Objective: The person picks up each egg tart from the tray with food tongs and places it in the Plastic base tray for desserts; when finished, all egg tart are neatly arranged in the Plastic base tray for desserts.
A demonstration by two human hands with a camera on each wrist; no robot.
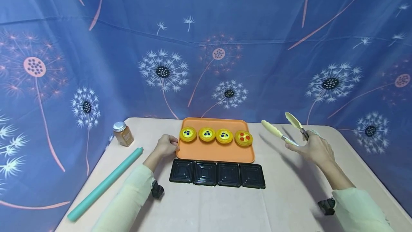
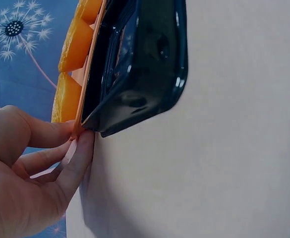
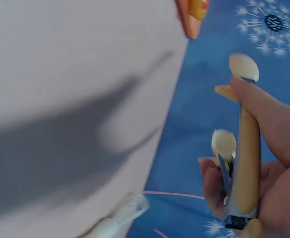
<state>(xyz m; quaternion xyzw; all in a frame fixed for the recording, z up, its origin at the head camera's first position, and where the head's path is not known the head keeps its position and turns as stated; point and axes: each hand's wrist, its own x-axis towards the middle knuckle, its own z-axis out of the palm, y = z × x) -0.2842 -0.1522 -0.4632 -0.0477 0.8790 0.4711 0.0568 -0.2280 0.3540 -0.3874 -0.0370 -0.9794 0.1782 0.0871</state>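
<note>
My left hand [image 1: 166,145] pinches the left edge of an orange tray [image 1: 209,152] between thumb and fingers. Across the tray sit an egg tart [image 1: 188,134], a second tart [image 1: 207,134] and a third tart [image 1: 224,136], all with dark blue dots, plus a red-dotted tart [image 1: 243,138] at the right end. My right hand [image 1: 317,149] grips a pair of tongs [image 3: 249,158], raised right of the tray, their cream tips spread apart with nothing between them. Directly in front of the tray stands a row of black square containers [image 1: 206,173].
A turquoise rolling pin [image 1: 106,183] lies slantwise at the left of the table. Behind it stands a jar of brown contents [image 1: 123,134] with a silvery lid. A pale, partly transparent object [image 3: 117,218] shows low in the right wrist view. Blue dandelion-patterned cloth [image 1: 206,81] hangs behind.
</note>
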